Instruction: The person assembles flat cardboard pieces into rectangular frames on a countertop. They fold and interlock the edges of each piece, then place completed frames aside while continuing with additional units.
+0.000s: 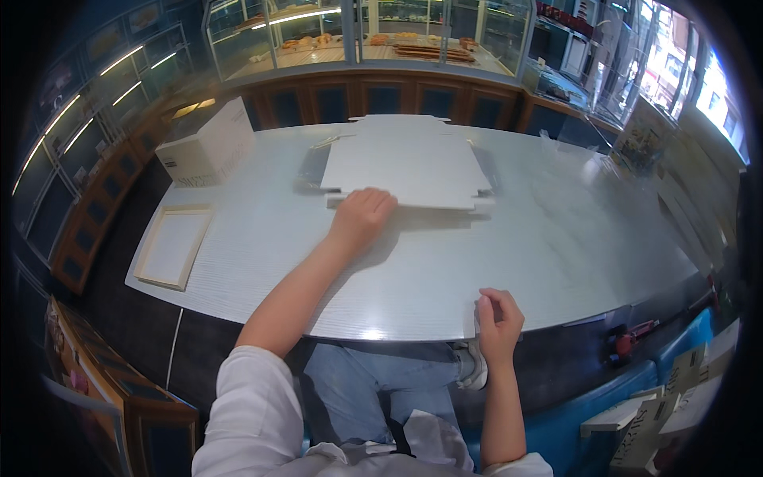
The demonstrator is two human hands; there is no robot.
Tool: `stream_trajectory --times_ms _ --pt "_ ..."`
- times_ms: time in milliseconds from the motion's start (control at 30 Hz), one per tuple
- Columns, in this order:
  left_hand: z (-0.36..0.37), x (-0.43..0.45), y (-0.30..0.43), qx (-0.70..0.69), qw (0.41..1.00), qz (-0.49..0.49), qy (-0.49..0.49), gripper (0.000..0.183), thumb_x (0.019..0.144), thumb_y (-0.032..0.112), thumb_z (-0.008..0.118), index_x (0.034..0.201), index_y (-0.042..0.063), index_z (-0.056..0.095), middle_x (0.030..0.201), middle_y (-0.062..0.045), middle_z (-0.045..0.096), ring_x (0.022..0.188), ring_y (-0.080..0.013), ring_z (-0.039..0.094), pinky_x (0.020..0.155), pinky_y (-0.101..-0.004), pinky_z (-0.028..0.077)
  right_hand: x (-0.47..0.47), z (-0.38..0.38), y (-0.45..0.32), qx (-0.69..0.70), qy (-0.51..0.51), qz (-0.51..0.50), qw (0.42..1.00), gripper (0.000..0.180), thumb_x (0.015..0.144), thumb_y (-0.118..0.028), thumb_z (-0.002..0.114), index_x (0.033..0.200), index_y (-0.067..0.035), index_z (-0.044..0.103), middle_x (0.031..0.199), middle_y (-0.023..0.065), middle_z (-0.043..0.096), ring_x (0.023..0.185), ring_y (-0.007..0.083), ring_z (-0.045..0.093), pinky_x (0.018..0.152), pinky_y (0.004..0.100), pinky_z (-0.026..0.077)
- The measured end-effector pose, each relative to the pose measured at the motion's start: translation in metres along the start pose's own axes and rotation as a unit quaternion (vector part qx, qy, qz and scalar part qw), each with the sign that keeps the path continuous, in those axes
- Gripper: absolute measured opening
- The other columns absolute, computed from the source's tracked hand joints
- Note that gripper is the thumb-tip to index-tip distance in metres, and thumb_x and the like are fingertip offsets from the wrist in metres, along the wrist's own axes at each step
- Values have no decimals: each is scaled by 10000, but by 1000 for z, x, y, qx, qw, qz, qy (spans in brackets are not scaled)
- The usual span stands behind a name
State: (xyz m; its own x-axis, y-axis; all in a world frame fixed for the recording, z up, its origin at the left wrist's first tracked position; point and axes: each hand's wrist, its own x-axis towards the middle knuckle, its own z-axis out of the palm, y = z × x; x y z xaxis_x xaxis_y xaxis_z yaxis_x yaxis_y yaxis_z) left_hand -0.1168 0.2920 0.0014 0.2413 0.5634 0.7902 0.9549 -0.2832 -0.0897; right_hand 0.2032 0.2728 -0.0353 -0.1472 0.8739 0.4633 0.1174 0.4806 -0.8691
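Note:
A flat white cardboard box blank [405,158] with notched, tabbed edges lies toward the far side of the white table [411,280]. My left hand [365,210] reaches across and grips its near edge, left of the middle; the fingertips are hidden. That near edge looks blurred and slightly doubled, so I cannot tell whether more than one sheet is there. Transparent plastic [315,167] sticks out beneath the blank on both sides. At the table's front edge, my right hand [501,322] rests with fingers loosely curled, thumb apart, and nothing visible in it.
A folded white box [205,149] bearing print stands at the far left. In front of it lies a shallow cream-coloured tray [173,247]. Clear plastic [566,149] lies far right. Printed boxes [650,417] are piled on the blue seat [548,423]. A glass bread case [369,42] stands beyond.

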Motion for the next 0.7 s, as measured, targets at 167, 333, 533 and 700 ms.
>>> stream_trajectory --times_ms 167,333,533,700 --pt "-78 -78 92 -73 983 -6 -167 271 745 28 645 1015 39 671 998 -80 681 916 -251 662 741 -346 565 -3 -15 -25 -115 6 -204 972 130 890 -46 667 1012 -19 701 1013 137 661 919 264 639 809 353 522" --pt "-115 -108 124 -84 982 -76 -151 340 679 -36 645 1008 42 676 985 -70 672 925 -260 654 769 -358 566 -7 6 -39 -163 -302 -220 913 232 873 -221 740 1011 -51 665 1028 138 631 936 328 609 823 407 504" --pt "-123 -109 144 -54 986 -76 -140 354 662 2 656 1015 27 677 989 -71 662 911 -257 646 775 -358 552 -10 13 -33 -185 -344 -223 893 345 860 -324 757 1040 -69 610 1000 118 575 916 316 568 799 412 480" --pt "-123 -115 159 -31 992 -55 -112 256 766 39 694 1020 17 678 979 -75 657 890 -248 651 740 -345 528 -14 4 -33 -212 -361 -244 875 367 863 -352 748 1036 -65 597 980 109 561 893 304 561 774 399 473"
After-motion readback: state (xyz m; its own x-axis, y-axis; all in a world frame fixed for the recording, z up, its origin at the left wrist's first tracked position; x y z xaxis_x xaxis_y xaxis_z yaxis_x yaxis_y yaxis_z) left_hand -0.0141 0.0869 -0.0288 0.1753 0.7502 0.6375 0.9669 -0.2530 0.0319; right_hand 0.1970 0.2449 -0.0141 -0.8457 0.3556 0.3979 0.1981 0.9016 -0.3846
